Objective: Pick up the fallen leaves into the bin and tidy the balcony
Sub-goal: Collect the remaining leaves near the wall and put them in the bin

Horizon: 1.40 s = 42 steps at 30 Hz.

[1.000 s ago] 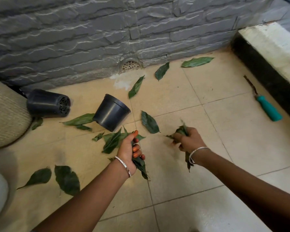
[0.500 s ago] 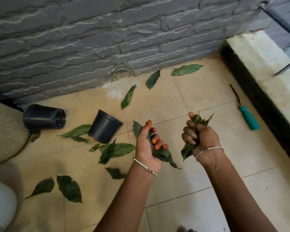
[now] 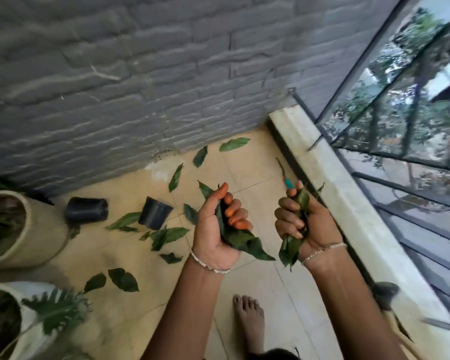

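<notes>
My left hand (image 3: 216, 229) grips a bunch of green leaves (image 3: 242, 241), palm up, well above the floor. A second bunch of leaves (image 3: 291, 246) is clenched in my right hand (image 3: 305, 224), held level with the left. Several more leaves lie on the beige tiles: a cluster (image 3: 166, 235) by the black pots, two dark ones (image 3: 122, 280) lower left, and three (image 3: 200, 157) near the wall drain. No bin is in view.
Two black plastic pots lie tipped over, one (image 3: 155, 213) mid-floor and one (image 3: 86, 210) by a woven planter (image 3: 37, 229). A teal-handled tool (image 3: 287, 181) lies by the concrete ledge (image 3: 348, 211) with railing. A white planter (image 3: 29, 331) stands lower left. My bare foot (image 3: 250, 323) is below.
Both hands rose from the floor with their leaves and turned palm up. The view lifted and swung right, bringing the railing, planters and my foot into sight.
</notes>
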Each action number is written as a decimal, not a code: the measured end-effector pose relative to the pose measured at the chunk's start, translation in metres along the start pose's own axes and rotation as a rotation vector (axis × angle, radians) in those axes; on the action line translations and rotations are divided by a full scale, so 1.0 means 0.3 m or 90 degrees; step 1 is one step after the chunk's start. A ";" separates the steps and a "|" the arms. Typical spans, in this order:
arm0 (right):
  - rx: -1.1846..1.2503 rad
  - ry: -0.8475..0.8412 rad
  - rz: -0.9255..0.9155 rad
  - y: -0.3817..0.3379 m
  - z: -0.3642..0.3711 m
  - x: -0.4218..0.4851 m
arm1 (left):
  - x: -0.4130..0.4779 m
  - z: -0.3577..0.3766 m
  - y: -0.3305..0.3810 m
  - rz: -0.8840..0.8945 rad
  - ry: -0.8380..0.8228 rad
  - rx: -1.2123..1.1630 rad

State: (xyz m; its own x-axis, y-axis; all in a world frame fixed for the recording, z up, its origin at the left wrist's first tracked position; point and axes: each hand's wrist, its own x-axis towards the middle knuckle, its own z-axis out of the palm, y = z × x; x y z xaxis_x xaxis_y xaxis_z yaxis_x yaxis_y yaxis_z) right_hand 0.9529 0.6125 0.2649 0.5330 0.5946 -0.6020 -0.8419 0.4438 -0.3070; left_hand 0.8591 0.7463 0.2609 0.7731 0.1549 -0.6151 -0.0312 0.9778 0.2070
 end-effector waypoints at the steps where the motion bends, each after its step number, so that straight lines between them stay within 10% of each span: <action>1: 0.017 -0.006 -0.005 -0.021 0.030 -0.086 | -0.068 0.055 -0.001 -0.012 -0.018 0.003; 21: 0.219 -0.276 -0.371 -0.239 0.310 -1.975 | -1.333 1.017 -0.335 -0.250 -0.256 0.141; 42: 0.388 -0.063 -1.078 0.139 -0.437 -3.529 | -2.289 1.073 -1.996 -0.846 -0.419 0.417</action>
State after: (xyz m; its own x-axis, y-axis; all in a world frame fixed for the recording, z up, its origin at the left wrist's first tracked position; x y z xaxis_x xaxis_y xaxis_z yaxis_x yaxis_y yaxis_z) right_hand 0.3425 -0.0864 0.7929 0.7128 -0.6953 0.0927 0.6988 0.6926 -0.1785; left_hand 0.5509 0.0090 0.8045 0.1606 -0.9585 -0.2356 0.9731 0.1139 0.2000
